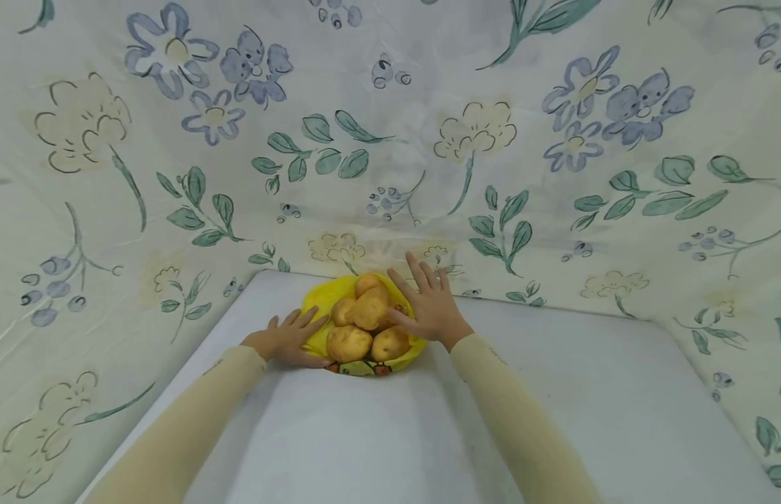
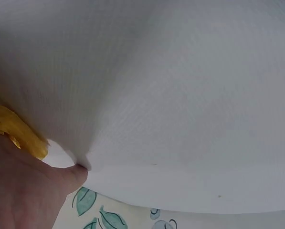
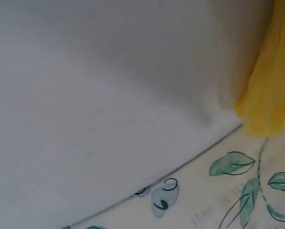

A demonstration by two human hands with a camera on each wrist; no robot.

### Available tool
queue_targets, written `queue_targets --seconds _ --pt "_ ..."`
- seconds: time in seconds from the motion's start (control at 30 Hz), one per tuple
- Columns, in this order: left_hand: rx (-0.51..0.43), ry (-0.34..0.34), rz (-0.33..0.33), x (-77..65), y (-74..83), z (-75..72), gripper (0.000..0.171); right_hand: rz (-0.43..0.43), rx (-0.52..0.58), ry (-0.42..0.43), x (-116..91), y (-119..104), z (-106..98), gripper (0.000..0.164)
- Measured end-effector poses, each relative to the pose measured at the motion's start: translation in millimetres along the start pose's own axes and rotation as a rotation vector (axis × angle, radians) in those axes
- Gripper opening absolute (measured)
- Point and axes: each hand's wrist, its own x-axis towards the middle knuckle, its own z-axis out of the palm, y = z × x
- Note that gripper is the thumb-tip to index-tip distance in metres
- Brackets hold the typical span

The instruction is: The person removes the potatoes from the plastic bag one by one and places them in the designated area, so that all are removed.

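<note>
No lettering, brand, number or sign can be read. The yellow bag (image 1: pixel 319 291) carries a coloured print (image 1: pixel 360 368) along its near side, too small to tell whether it includes words. In the right wrist view, faint grey marks (image 3: pixel 202 217) on the floral sheet (image 3: pixel 195 183) are too blurred to make out.

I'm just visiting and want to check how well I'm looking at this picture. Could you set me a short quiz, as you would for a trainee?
1. What does the yellow bag hold?
2. Which pattern covers the backdrop? A: stripes; B: flowers and leaves; C: checks.
3. True or false: the right hand has its fingers clenched in a fist.

Key:
1. Potatoes.
2. B.
3. False; they are straight and spread.
</note>
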Motion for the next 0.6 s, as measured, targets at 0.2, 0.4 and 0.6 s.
queue_targets --seconds 0.2,0.4,0.6 --pt "0.002 0.007 0.001 1.0 -1.2 2.5 0.107 -0.048 0.043 0.026 3.7 -9.4 3.2 0.078" --pt "0.01 -0.008 -0.007 1.6 -1.0 4.8 0.108 -0.07 0.087 -0.002 5.1 -20.7 4.5 0.085" --pt "0.01 -0.003 -0.014 0.0 0.1 3.1 0.107 -0.068 0.174 -0.042 8.8 -30.1 6.2 0.094"
